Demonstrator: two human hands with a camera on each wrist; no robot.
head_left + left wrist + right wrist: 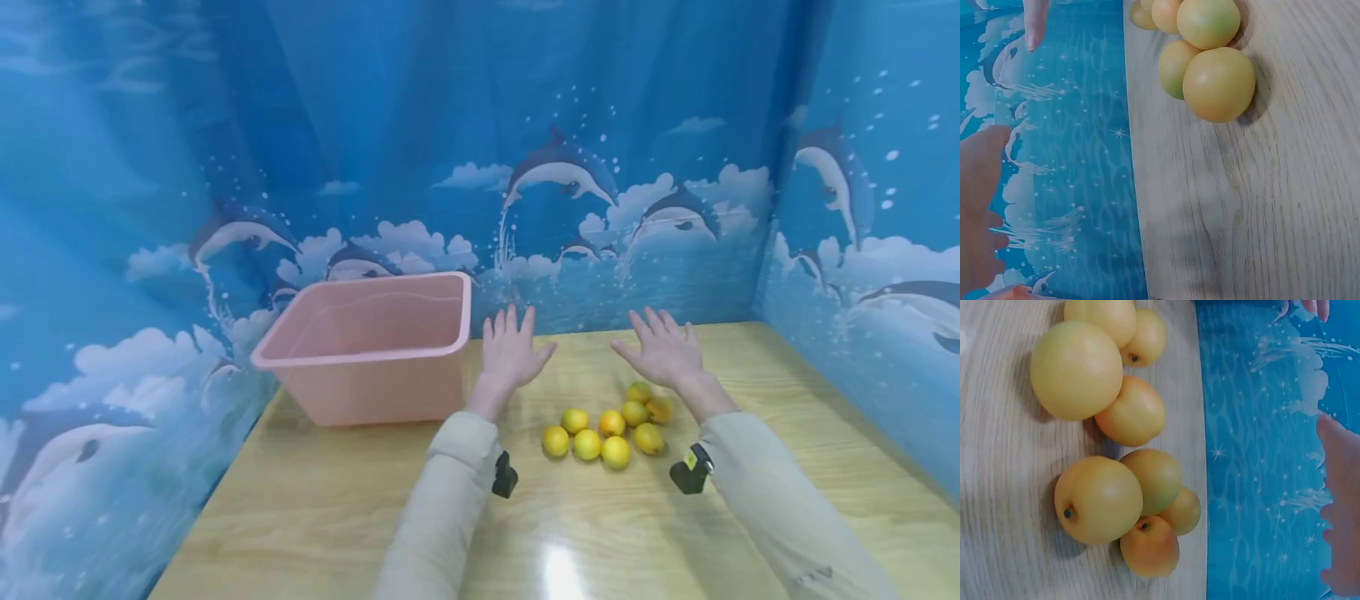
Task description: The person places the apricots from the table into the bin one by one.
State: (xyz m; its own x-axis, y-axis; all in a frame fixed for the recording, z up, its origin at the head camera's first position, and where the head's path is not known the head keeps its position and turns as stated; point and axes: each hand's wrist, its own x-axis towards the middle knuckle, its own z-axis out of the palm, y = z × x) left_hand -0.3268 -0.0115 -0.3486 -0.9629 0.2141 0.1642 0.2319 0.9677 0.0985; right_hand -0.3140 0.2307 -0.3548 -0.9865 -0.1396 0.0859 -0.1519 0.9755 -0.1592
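Both sleeves, left and right, are running out of the head view at the bottom edge. A small black device is showing at the left cuff, another at the right; their details are too small to be made out. Nine yellow fruits are lying on the table in a loose cluster, between the forearms and mostly nearer the right. The top edge is cutting off some fruits in both wrist views; their exact kind is unclear. Beyond them the left hand and right hand are hovering well apart, fingers straight, gripping nothing. Each wrist view is cropping its own hand at the side. A pink tub is standing beside the left hand, its front wall hiding part of its inside floor. The table is showing pale wood grain and a glare spot near the front. Behind, a blue curtain printed with dolphins and clouds is enclosing the table.
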